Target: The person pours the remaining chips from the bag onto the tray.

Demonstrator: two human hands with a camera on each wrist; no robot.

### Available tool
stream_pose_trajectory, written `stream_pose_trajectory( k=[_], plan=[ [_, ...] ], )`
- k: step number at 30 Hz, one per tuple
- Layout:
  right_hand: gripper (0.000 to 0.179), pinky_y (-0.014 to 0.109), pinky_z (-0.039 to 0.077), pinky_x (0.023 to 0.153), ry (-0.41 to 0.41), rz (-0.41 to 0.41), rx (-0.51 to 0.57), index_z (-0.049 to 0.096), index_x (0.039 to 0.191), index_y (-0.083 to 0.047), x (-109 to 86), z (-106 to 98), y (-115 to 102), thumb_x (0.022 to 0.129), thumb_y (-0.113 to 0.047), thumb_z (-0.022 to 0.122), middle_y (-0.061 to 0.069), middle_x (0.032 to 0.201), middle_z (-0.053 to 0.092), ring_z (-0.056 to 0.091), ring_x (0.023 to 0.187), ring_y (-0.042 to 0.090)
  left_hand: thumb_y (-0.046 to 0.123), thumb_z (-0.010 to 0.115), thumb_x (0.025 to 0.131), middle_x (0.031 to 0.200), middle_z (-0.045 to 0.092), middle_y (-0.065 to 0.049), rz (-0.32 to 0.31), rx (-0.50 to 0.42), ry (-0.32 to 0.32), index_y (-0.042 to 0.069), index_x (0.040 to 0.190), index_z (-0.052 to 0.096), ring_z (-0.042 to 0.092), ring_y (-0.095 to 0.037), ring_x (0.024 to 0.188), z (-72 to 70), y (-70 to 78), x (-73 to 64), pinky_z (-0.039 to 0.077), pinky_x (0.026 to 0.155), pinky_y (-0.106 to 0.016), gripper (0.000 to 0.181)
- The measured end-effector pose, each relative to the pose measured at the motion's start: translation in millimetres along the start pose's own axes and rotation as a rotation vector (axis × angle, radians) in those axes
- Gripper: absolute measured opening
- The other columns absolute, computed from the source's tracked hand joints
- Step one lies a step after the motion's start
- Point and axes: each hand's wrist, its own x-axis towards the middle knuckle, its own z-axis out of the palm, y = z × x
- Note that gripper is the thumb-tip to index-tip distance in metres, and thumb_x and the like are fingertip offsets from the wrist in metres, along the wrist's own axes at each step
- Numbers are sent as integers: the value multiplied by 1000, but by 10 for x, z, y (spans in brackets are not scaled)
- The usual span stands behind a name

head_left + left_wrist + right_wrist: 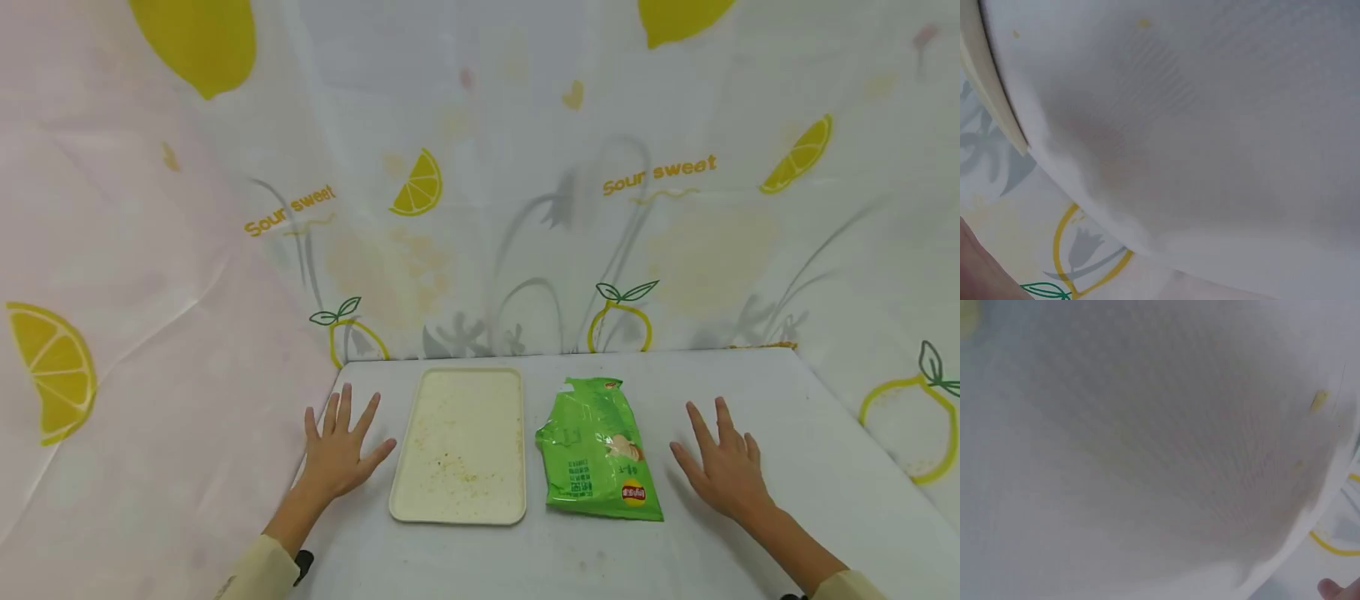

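My left hand point(337, 457) is spread out over the left side of the white table, fingers apart and holding nothing. Just to its right lies a cream rectangular tray point(468, 417) with crumbs scattered on its surface. A green chip bag point(592, 454), crumpled and torn at its upper left, lies flat to the right of the tray. Beyond the bag, on the right, my right hand point(723, 471) has its fingers extended and holds nothing. In the right wrist view only a fingertip point(1330, 589) shows at the lower corner; the left wrist view catches a blurred bit of hand point(982, 275).
The white tabletop point(570, 558) carries a few small crumbs near the front, and the right wrist view shows a yellow crumb point(1319, 400) on it. A lemon-print curtain point(480, 250) hangs behind the table and along both sides.
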Motion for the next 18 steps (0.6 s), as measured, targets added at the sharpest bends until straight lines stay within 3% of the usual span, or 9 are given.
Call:
stream_pose_trajectory(
  k=[5,9,13,18],
  plan=[
    [71,76,27,97,-3,-17,52,34,149,-3,8,-9,-107,94,-39,62,36,154,20,39,126,58,68,51,90,165,4,-24,55,-22,-62,25,159,22,7,-45,150,86,18,0,-2,112,-72,87],
    [77,72,39,90,-47,-16,84,35,147,0,18,-16,-215,90,-41,68,34,150,24,48,120,54,71,55,85,165,8,-23,157,-34,-68,26,159,21,9,-43,151,97,67,-5,2,112,-72,94],
    [84,66,49,83,-104,-26,130,35,147,0,-5,6,-309,87,-45,73,33,147,28,55,114,53,78,53,82,165,7,-22,257,-39,-27,27,160,17,7,-42,151,55,112,10,4,111,-72,99],
    [86,61,52,81,-110,-48,155,37,146,0,-46,42,-374,84,-47,75,32,143,36,59,108,49,81,48,82,166,6,-18,315,-5,61,30,160,18,12,-42,150,-2,157,63,4,111,-73,98]
  ],
)
